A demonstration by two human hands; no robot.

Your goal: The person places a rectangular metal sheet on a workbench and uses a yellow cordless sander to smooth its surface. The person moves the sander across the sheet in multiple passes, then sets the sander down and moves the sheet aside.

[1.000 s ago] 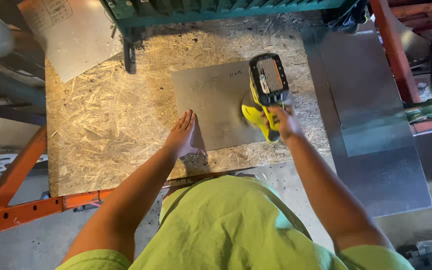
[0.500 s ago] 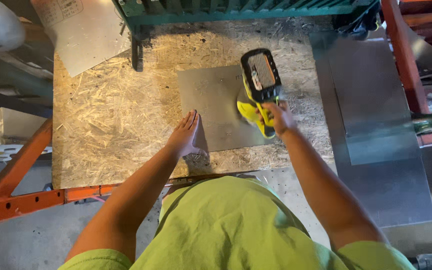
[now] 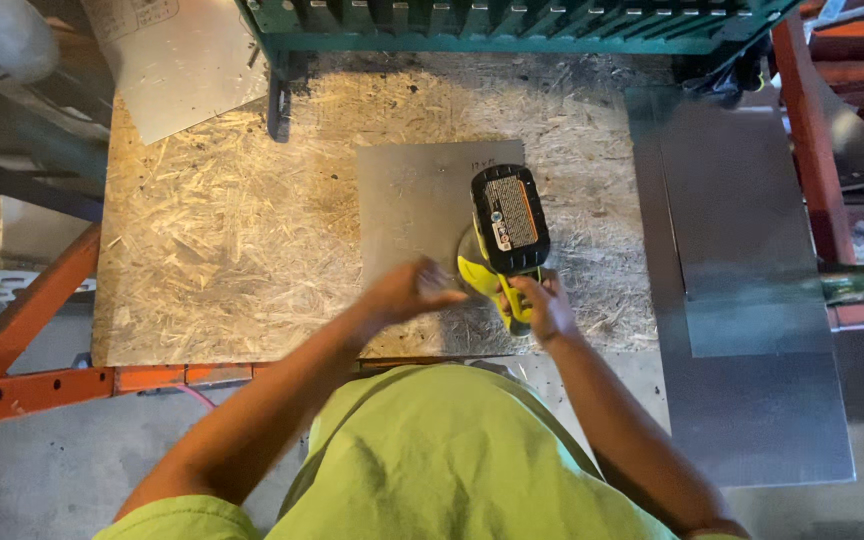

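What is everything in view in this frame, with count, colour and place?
Power tool: one, yellow-green with black battery pack, on the small sheet.
Small metal sheet: one, grey, middle of the board.
Chipboard worktop: one, tan, on the orange frame.
Orange frame: one, left and below.
Large metal sheets: grey, stacked at right; count unclear.
Pale sheet: one, top left.
Green rack: one, top.
Left hand: blurred, over the small sheet.
Right hand: grips the tool's handle.

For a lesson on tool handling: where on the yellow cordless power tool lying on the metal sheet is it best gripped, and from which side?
Grip the power tool by its slim yellow handle, coming from the near edge of the bench, probably. The handle points toward the person and the right hand already wraps it there. The bulky black battery sits on top at the far end, too wide to close fingers around.
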